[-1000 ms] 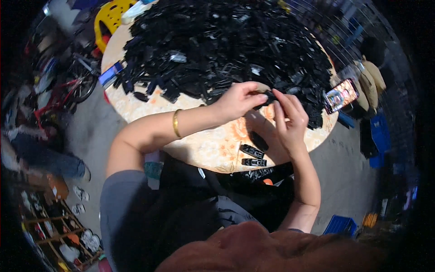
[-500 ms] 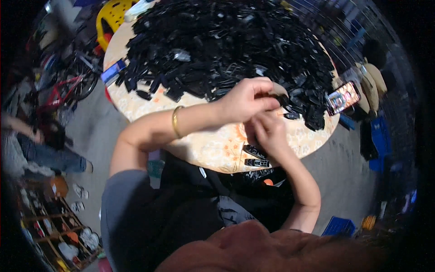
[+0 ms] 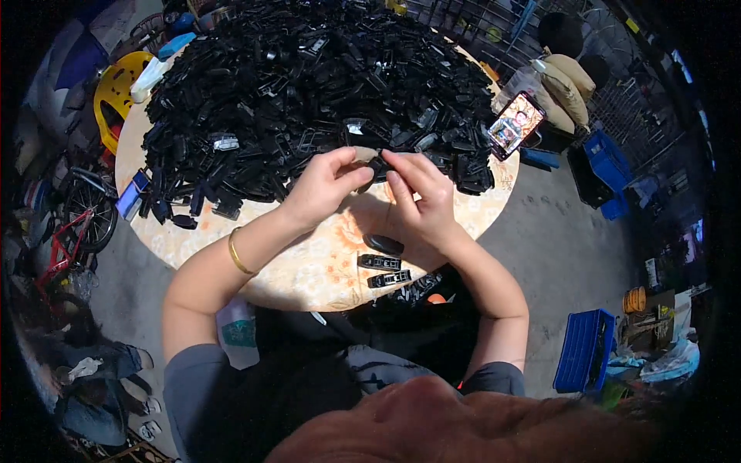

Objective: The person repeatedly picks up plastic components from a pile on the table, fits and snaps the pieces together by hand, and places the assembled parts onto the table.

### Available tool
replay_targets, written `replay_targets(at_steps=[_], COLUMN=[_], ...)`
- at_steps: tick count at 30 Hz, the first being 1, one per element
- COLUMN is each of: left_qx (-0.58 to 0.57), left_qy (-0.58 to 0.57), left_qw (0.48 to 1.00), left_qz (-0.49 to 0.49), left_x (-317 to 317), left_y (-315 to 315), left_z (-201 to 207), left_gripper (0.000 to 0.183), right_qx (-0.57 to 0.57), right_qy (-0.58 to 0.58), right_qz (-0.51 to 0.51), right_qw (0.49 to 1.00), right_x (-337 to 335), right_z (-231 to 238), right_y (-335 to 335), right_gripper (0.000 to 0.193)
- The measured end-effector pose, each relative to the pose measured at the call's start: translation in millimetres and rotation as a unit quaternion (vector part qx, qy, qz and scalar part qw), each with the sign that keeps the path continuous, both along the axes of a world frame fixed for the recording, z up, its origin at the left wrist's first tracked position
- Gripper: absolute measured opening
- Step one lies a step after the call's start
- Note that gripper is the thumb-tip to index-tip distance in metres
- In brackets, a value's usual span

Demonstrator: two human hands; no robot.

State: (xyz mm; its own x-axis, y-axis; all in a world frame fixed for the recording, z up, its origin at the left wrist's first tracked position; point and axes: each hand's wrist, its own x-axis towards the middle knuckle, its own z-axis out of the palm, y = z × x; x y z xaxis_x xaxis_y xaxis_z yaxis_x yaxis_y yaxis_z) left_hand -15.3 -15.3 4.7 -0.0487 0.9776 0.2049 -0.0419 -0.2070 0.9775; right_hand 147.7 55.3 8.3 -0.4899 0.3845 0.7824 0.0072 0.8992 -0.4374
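Both hands meet above the table, at the near edge of a large heap of black plastic parts (image 3: 309, 92). Between the thumb and bent fingers of my left hand (image 3: 328, 185) is a small flat tan piece (image 3: 365, 155); its kind is unclear. My right hand (image 3: 424, 197) pinches a small black plastic part (image 3: 378, 167) against it, mostly hidden by the fingers. Nearer to me on the flowered tabletop lie a smooth black oval part (image 3: 384, 245) and two black slotted parts (image 3: 379, 262), side by side.
The round table (image 3: 301, 278) has a floral cover. A phone (image 3: 515, 126) with a lit screen stands at its right edge; a blue box-like object (image 3: 133, 194) lies at its left. Beyond are a yellow plastic seat (image 3: 116, 96), a red bicycle (image 3: 73, 231) and a blue crate (image 3: 584, 351).
The whole view has shifted, so the table appears further left. My hands were overlapping and now sit side by side, fingertips meeting. The oval part on the tabletop now shows clearly.
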Motion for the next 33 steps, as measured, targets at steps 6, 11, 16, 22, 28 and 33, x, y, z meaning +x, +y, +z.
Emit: replay_targets(at_steps=[6, 11, 16, 22, 28, 33], left_qx=[0.0, 0.02, 0.032, 0.076, 0.024, -0.044], left_qy=[0.029, 0.053, 0.071, 0.172, 0.037, -0.011], left_qw=[1.0, 0.998, 0.997, 0.982, 0.999, 0.999], left_qz=[-0.005, 0.007, 0.002, 0.028, -0.013, -0.008], left_x=[1, 2, 2, -2, 1, 6], left_y=[-3, -5, -5, -6, -5, -8], left_z=[4, 3, 4, 9, 0, -2], left_gripper=[0.027, 0.026, 0.024, 0.022, 0.024, 0.025], right_qx=[0.03, 0.001, 0.028, 0.028, 0.04, -0.005], right_qy=[-0.001, -0.019, -0.018, -0.029, -0.022, -0.062], right_qz=[-0.022, -0.013, -0.014, -0.009, -0.006, 0.015], right_qw=[0.999, 1.0, 0.999, 0.999, 0.999, 0.998], right_x=[4, 6, 10, 11, 8, 13], right_z=[2, 1, 5, 2, -3, -2], right_y=[-2, -6, -9, -11, -15, -9], right_gripper=[0.023, 0.023, 0.025, 0.027, 0.028, 0.021])
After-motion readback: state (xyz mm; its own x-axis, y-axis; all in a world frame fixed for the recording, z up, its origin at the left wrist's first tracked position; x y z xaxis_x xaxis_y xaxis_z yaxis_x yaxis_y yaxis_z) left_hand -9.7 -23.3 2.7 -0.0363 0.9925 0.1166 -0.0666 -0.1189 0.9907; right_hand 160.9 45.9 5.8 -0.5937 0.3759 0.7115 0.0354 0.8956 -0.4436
